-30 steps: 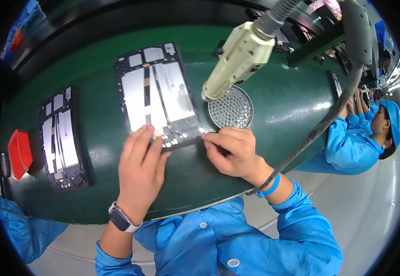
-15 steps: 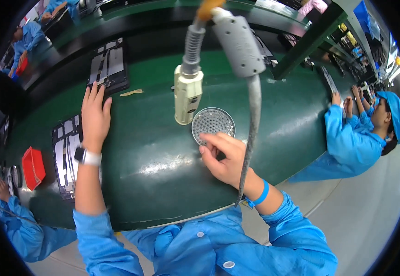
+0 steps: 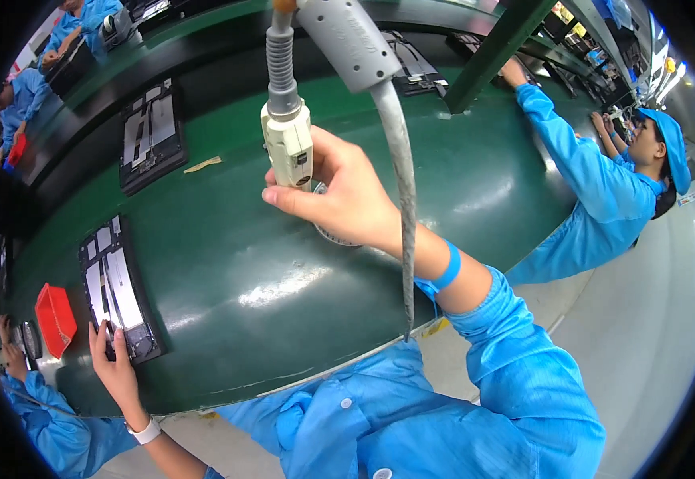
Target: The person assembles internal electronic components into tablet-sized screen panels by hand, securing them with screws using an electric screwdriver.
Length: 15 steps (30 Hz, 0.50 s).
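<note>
My right hand [image 3: 351,199] is raised over the green bench and closed round the lower end of a cream hanging power screwdriver [image 3: 287,148], which hangs from a grey ribbed hose. Behind that hand a round metal mesh dish [image 3: 325,235] lies mostly hidden. Far to the lower left, my left hand [image 3: 112,363], with a white-strapped watch on its wrist, lies with fingers spread on the near end of a black tray [image 3: 116,291] holding silver metal parts.
A second black tray [image 3: 152,136] and a tan strip [image 3: 202,165] lie farther back. A red bin [image 3: 54,319] and another person's hand [image 3: 8,351] are at the left edge. A green post [image 3: 495,48] stands behind; a person in blue [image 3: 619,191] works at right.
My right hand left the mesh dish, rose and took hold of the hanging screwdriver. My left hand came back from the far tray and now rests on the near-left tray.
</note>
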{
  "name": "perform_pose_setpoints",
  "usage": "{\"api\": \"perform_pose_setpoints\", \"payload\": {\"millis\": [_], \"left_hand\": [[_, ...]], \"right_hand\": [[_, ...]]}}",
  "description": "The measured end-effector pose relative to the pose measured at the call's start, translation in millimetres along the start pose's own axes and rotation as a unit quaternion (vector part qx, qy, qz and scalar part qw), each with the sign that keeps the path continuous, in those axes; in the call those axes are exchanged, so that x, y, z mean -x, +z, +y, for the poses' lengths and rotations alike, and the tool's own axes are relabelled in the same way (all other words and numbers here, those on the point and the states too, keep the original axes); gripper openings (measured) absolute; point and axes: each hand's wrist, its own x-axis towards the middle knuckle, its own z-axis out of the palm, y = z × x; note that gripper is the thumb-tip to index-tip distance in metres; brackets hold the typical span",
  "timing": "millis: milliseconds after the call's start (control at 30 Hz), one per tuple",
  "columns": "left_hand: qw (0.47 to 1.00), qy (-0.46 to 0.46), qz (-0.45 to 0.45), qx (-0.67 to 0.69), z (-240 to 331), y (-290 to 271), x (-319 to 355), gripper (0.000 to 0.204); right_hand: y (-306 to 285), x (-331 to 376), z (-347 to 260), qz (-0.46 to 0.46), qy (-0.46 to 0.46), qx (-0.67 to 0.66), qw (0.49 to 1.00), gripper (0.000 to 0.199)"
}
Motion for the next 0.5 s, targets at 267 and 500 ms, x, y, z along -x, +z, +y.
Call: {"api": "perform_pose_setpoints", "payload": {"millis": [267, 500], "left_hand": [[0.986, -0.04, -0.068, 0.15, 76, 24, 42, 0.029], [0.977, 0.025, -0.108, 0.18, 186, 62, 60, 0.029]], "right_hand": [[-36, 9, 7, 0.093, -0.013, -0.161, 0.982, 0.057], [-30, 7, 16, 0.228, -0.008, -0.084, 0.97, 0.022]]}}
